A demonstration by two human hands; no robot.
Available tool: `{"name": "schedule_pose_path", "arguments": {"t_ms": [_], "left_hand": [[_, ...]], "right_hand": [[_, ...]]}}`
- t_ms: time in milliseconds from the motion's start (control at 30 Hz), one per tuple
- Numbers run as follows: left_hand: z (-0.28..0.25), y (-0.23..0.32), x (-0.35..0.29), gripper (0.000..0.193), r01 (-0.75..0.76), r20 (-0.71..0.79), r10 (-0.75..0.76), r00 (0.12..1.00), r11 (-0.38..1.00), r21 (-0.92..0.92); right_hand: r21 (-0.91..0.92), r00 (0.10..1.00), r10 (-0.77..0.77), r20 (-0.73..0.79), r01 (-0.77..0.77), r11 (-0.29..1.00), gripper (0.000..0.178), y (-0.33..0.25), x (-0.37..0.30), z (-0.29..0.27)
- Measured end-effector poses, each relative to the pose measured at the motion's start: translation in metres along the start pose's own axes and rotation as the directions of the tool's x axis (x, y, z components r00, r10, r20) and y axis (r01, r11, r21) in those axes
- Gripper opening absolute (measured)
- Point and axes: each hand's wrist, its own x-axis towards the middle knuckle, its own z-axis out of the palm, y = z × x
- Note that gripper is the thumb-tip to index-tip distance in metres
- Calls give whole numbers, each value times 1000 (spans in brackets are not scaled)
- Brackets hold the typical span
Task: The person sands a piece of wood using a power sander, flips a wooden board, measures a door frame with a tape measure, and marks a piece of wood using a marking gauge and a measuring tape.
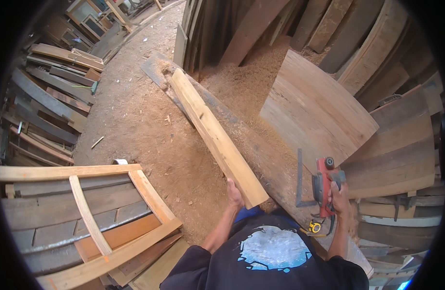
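A long, pale wooden beam (214, 137) lies slantwise along a dusty plank bench (244, 130), its near end close to my body. My left hand (235, 195) grips the beam's left edge near that end. Over at the right, my right hand (339, 197) is wrapped round the handle of a red and black electric planer (323, 186), held away from the beam. Left of the planer lies a dark metal carpenter's square (299, 180). Just below the planer sits a yellow and black tape measure (315, 226), with a cord beside it.
A broad wooden board (319, 108) leans beyond the bench, among wood shavings. Planks (254, 31) stand along the far side. A pale wooden frame (155, 195) rests on stacked boards at the left. More timber (58, 96) is piled at the far left.
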Motion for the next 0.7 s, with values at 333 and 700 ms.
{"name": "schedule_pose_path", "arguments": {"t_ms": [333, 700], "left_hand": [[102, 110, -104, 45, 357, 495, 45, 868, 637, -683], [179, 181, -96, 37, 197, 416, 195, 888, 657, -728]], "right_hand": [[-208, 990, 140, -28, -143, 968, 32, 106, -82, -131], [-111, 960, 274, -56, -279, 954, 31, 212, -134, -179]]}}
